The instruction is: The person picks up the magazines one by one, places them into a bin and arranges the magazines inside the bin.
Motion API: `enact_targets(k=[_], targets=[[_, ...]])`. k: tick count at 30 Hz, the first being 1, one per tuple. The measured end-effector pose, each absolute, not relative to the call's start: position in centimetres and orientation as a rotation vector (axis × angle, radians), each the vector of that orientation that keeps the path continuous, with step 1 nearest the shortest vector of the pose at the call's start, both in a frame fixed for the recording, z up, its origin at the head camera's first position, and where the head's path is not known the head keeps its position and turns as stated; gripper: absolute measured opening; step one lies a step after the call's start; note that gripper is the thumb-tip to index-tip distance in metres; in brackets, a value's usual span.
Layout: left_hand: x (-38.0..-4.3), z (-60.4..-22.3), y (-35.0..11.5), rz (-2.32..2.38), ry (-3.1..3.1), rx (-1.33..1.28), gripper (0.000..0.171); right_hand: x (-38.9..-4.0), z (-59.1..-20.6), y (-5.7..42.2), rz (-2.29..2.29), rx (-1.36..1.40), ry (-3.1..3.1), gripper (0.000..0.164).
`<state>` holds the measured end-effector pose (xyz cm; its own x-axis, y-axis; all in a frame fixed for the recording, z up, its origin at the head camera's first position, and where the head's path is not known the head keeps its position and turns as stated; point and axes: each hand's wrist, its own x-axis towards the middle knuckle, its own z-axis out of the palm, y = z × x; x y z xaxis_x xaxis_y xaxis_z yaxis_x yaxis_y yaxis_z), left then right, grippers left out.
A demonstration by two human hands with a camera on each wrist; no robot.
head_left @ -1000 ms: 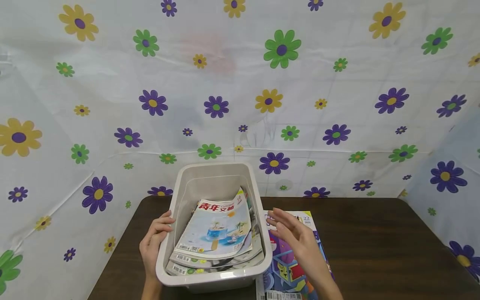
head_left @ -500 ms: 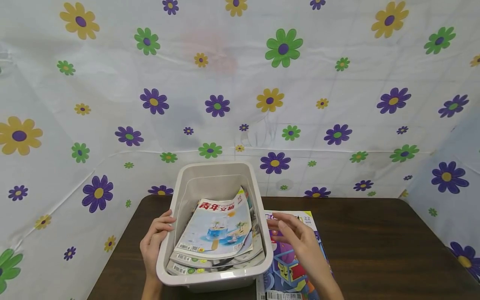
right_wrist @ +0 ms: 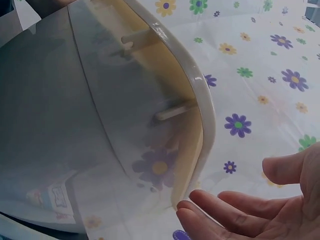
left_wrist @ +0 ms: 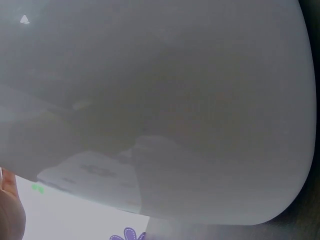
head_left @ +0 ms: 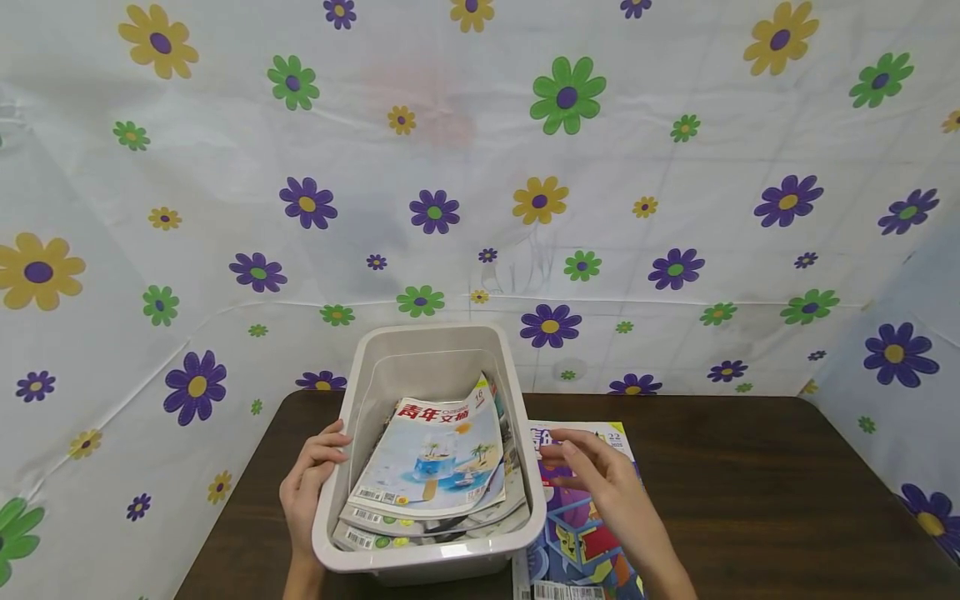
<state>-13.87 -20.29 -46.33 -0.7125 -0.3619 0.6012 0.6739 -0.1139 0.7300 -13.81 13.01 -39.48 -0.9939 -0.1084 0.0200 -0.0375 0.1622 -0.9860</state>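
Observation:
A light grey plastic bin point(head_left: 425, 552) stands on the table with several magazines point(head_left: 427, 467) inside, the topmost pale blue with red lettering. My left hand point(head_left: 309, 479) rests against the outside of its left wall, fingertips at the rim; the thumb is hidden. The left wrist view is mostly filled by the bin's wall point(left_wrist: 175, 100). My right hand point(head_left: 607, 492) hovers to the right of the bin, fingers loosely bent, over a purple magazine point(head_left: 558, 562) lying beside it. In the right wrist view the right hand's fingertips point(right_wrist: 187, 212) are at the bin's rim; contact is unclear.
The dark brown table point(head_left: 735, 492) extends to the right. Behind it hangs a white flower-patterned sheet point(head_left: 465, 167), which also covers the sides. The bin partly covers the purple magazine's left edge.
My right hand has shifted slightly to the right and down, its fingers bending a little more. The left hand, the bin and the magazines stay put.

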Motion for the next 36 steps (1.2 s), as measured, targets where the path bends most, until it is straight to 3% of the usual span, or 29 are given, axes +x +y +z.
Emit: enact_targets(k=[36], targets=[[-14.0,-46.5,-20.5,-1.891,-1.460,-0.360,0.036,-14.1,-39.6,14.9,-1.905,-0.156,2.542,0.041]])
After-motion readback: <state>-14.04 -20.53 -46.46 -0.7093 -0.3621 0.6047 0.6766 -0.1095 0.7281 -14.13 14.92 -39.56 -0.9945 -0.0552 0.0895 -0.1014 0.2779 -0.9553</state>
